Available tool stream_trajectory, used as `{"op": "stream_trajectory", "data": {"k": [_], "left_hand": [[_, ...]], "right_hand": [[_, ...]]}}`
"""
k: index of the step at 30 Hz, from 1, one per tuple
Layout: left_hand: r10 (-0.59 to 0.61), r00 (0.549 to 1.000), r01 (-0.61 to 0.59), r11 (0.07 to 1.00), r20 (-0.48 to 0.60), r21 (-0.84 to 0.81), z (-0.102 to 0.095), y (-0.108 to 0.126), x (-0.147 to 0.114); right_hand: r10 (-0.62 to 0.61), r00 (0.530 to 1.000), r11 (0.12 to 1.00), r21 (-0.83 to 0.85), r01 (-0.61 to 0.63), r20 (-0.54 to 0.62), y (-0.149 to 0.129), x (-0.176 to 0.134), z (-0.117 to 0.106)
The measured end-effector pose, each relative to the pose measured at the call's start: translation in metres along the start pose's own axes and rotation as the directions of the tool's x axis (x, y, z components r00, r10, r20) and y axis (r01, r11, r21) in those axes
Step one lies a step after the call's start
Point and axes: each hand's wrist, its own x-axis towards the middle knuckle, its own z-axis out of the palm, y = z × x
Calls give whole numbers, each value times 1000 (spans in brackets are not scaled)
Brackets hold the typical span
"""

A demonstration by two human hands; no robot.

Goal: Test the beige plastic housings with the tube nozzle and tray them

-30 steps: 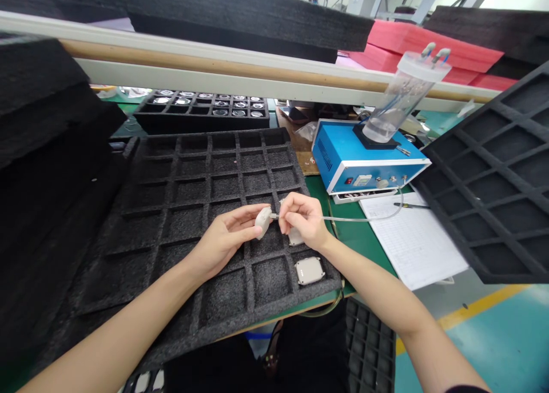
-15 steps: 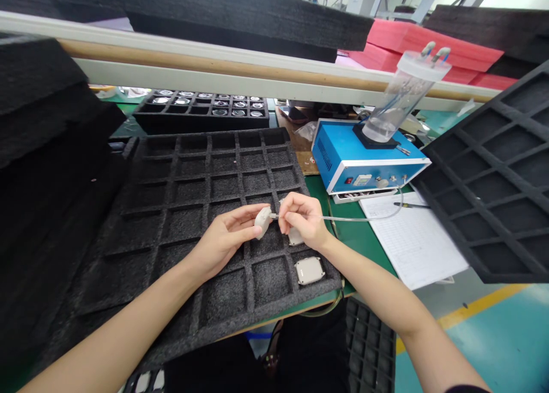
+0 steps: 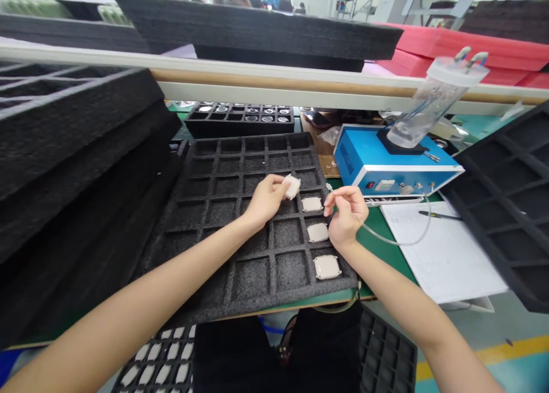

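Note:
My left hand (image 3: 266, 199) pinches a beige watch case (image 3: 292, 187) above the black foam tray (image 3: 252, 304), its thumb and fingers at the case's edge. Beside the tray's right edge, my right hand (image 3: 346, 213) is closed on a thin clear tube (image 3: 392, 242), whose pale tip sticks up past the fingers. The tube's tip and the held case are apart. Three more beige cases lie in the tray's right column: one watch case (image 3: 312, 204) near my right fingertips, another watch case (image 3: 318, 232) below it, and a third watch case (image 3: 327, 267) in the front corner.
A blue machine (image 3: 397, 164) bearing a clear cylinder (image 3: 433, 107) stands back right, with the tube running to its front. Paper (image 3: 441, 255) with a pen (image 3: 440, 215) lies before it. Stacked black foam (image 3: 86, 170) rises at left; a tilted foam tray (image 3: 510, 204) stands at right.
The tube tip has come away from the watch case. My left hand has carried the case up and away from my right hand. The camera view has shifted left.

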Motion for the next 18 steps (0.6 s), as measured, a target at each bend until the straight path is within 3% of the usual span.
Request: {"op": "stream_trajectory", "data": {"k": [4, 8, 13, 16, 18], "left_hand": [[89, 995, -94, 974, 34, 206, 9, 7, 54], [115, 981, -167, 906, 154, 389, 13, 9, 78], [183, 947, -299, 798, 263, 523, 22, 10, 73], [248, 945, -327, 730, 213, 600, 30, 18, 53], [274, 949, -308, 691, 158, 654, 28, 28, 23]], "right_hand": [[14, 999, 999, -29, -13, 32, 2, 1, -1], [47, 997, 998, -42, -45, 59, 2, 0, -1], [76, 993, 997, -35, -74, 88, 3, 1, 0], [105, 990, 994, -53, -100, 95, 1, 0, -1], [121, 988, 991, -63, -116, 92, -1, 0, -2]]}}
